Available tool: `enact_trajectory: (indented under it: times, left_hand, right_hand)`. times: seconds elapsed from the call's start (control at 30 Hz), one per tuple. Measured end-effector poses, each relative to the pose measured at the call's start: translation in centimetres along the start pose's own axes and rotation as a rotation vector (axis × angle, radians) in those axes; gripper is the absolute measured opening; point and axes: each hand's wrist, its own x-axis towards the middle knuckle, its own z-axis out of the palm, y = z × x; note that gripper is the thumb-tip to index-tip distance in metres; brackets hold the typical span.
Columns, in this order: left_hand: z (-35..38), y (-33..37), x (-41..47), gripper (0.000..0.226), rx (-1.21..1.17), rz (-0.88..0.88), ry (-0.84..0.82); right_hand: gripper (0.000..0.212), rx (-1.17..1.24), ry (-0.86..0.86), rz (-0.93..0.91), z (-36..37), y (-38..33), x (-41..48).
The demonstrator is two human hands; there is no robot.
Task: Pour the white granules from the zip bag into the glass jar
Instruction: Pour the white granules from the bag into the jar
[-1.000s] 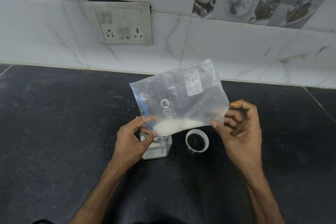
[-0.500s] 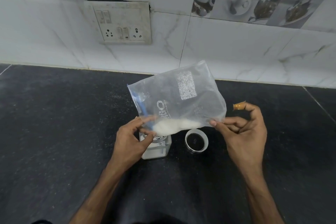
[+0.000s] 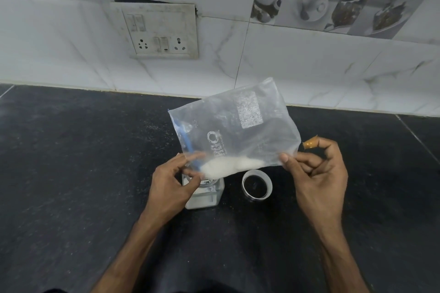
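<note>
A clear zip bag [image 3: 240, 126] with a blue zip strip hangs tilted above the dark counter. White granules [image 3: 228, 166] lie heaped in its lowest corner, right over the mouth of the square glass jar [image 3: 206, 194]. My left hand [image 3: 171, 181] pinches the bag's lower left corner at the zip end and partly hides the jar. My right hand [image 3: 316, 173] pinches the bag's lower right corner; its index finger wears a brown bandage. The jar holds some white granules at its bottom.
The jar's round lid [image 3: 257, 184] lies on the black stone counter [image 3: 71, 173] just right of the jar. A white tiled wall with a switch and socket plate [image 3: 157, 31] stands behind.
The bag has tilted a little more, its top swinging left. My right hand has slid slightly right along the bag's corner. The granules stay in the low corner.
</note>
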Motion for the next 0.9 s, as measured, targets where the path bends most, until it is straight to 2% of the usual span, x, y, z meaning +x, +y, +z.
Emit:
enact_trajectory:
  times: [0.13,0.3,0.47,0.6,0.8,0.9]
  left_hand:
    - [0.1,-0.2,0.0,0.056,0.001,-0.002,0.002]
    - [0.1,-0.4,0.0,0.059,-0.005,-0.007,0.002]
    - [0.1,-0.2,0.0,0.062,0.002,0.005,0.01]
    - [0.2,-0.4,0.0,0.074,-0.001,0.005,0.022]
    - [0.2,-0.6,0.0,0.063,0.015,0.019,0.03]
    - [0.2,-0.7,0.0,0.067,0.008,0.011,0.036]
  right_hand:
    - [0.051,0.001,0.009,-0.035,0.0,0.1,0.0]
    - [0.036,0.007,0.018,-0.053,0.1,0.1,0.0]
    - [0.051,-0.033,0.026,-0.162,0.1,0.4,-0.1]
    - [0.049,-0.079,0.068,-0.224,0.3,0.4,0.2]
    - [0.045,-0.09,0.117,-0.252,0.9,0.2,0.5]
    - [0.045,-0.086,0.132,-0.26,1.1,0.2,0.7]
